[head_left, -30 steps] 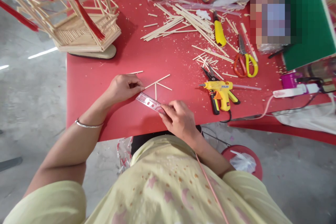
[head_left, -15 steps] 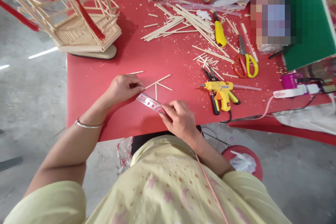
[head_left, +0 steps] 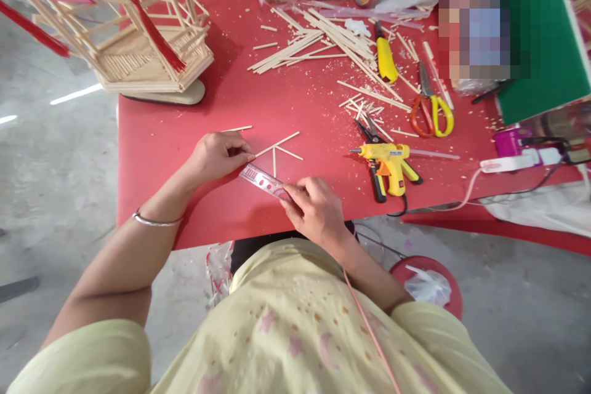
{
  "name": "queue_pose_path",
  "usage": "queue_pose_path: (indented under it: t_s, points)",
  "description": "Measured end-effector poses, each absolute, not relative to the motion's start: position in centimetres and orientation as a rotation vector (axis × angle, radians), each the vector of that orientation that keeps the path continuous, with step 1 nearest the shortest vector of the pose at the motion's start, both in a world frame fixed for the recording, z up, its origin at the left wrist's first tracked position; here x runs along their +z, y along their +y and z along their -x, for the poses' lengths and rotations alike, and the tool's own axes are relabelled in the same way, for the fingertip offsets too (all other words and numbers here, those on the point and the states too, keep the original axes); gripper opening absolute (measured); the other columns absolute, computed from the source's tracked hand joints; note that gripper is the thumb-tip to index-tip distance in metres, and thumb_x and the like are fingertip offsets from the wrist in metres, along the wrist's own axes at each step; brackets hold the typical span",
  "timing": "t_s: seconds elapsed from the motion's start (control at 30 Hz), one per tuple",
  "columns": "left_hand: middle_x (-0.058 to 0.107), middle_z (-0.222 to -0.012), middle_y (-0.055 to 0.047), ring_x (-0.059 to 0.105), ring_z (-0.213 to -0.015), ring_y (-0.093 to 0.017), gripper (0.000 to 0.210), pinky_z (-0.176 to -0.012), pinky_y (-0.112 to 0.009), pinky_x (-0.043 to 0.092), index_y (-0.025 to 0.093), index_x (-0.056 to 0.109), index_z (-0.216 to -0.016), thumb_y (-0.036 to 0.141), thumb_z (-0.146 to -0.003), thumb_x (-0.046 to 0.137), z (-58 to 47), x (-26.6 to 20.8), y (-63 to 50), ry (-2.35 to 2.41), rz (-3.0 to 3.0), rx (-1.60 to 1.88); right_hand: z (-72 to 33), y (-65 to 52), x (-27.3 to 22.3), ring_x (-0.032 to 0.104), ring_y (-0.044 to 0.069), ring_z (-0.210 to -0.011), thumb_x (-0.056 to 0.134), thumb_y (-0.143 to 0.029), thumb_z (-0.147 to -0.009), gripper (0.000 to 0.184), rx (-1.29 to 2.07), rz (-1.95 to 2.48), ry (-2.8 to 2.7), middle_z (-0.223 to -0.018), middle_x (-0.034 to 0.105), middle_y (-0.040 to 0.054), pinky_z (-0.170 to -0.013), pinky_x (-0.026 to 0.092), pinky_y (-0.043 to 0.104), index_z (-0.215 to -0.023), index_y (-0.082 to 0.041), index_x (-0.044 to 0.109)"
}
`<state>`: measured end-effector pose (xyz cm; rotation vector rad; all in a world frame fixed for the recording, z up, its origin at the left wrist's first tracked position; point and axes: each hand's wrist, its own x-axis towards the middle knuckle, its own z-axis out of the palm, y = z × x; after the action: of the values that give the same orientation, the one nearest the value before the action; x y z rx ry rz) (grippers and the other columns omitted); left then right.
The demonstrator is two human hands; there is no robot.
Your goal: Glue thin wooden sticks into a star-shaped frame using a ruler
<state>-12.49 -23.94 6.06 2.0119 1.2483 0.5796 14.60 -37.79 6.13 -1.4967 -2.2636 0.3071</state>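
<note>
My right hand pinches the lower right end of a short clear ruler between thumb and fingers. The ruler slants across the red table. At its upper left end, the fingertips of my left hand are closed on the near end of a thin wooden stick. Two shorter sticks branch off this one, one pointing right and one toward me, the latter ending close to the ruler's edge. Whether my left fingers also press the ruler's corner is hard to see. Another thin stick lies just beyond my left hand.
A wooden stick model with red tassels stands at the left. To the right lie a yellow glue gun on pliers, scissors and a yellow-handled cutter. Loose sticks and shavings cover the back. The table's front edge is near my body.
</note>
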Motion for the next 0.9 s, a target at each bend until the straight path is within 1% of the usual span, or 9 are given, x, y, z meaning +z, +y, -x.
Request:
queue_pose_path:
  t_s: [0.17,0.4,0.63,0.8,0.9]
  points:
    - [0.075,-0.08,0.0,0.064,-0.068,-0.013,0.027,-0.063,-0.028,0.047,0.019,0.081,-0.084,0.043,-0.087,0.07,12.4,6.1,-24.0,1.266,-2.017,0.569,-14.6,-37.8,6.0,0.061,0.022,-0.097,0.062,-0.04,-0.109,0.029,0.29,1.476,-2.254,-0.107,0.069,0.0083,-0.08,0.048,0.033,-0.126,-0.022,0.076]
    - [0.076,-0.082,-0.002,0.066,-0.072,-0.015,0.026,-0.071,-0.03,0.052,0.019,0.08,-0.083,0.042,-0.089,0.07,12.3,6.1,-24.0,1.263,-2.021,0.56,-14.6,-37.8,5.8,0.062,0.022,-0.097,0.063,-0.039,-0.108,0.028,0.279,1.471,-2.236,-0.108,0.07,0.0084,-0.08,0.049,0.033,-0.126,-0.022,0.076]
    - [0.077,-0.086,-0.002,0.065,-0.072,-0.015,0.026,-0.067,-0.028,0.047,0.02,0.081,-0.086,0.042,-0.091,0.068,12.6,5.4,-23.8,1.273,-2.067,0.508,-14.7,-37.8,5.6,0.062,0.021,-0.095,0.064,-0.038,-0.107,0.027,0.252,1.455,-2.221,-0.105,0.069,0.008,-0.076,0.049,0.032,-0.125,-0.022,0.077]
    - [0.078,-0.09,-0.002,0.068,-0.074,-0.015,0.024,-0.07,-0.026,0.047,0.021,0.082,-0.087,0.04,-0.09,0.068,12.5,5.1,-23.9,1.297,-2.073,0.512,-14.8,-37.9,5.3,0.062,0.023,-0.099,0.065,-0.038,-0.106,0.03,0.239,1.436,-2.236,-0.108,0.069,0.0094,-0.082,0.052,0.034,-0.128,-0.021,0.076]
    - [0.08,-0.092,-0.001,0.071,-0.078,-0.016,0.02,-0.071,-0.025,0.047,0.022,0.082,-0.088,0.036,-0.089,0.067,12.4,5.2,-24.0,1.307,-2.077,0.497,-14.8,-37.9,5.4,0.062,0.022,-0.098,0.063,-0.039,-0.108,0.03,0.226,1.431,-2.249,-0.107,0.068,0.0091,-0.084,0.053,0.034,-0.127,-0.021,0.076]
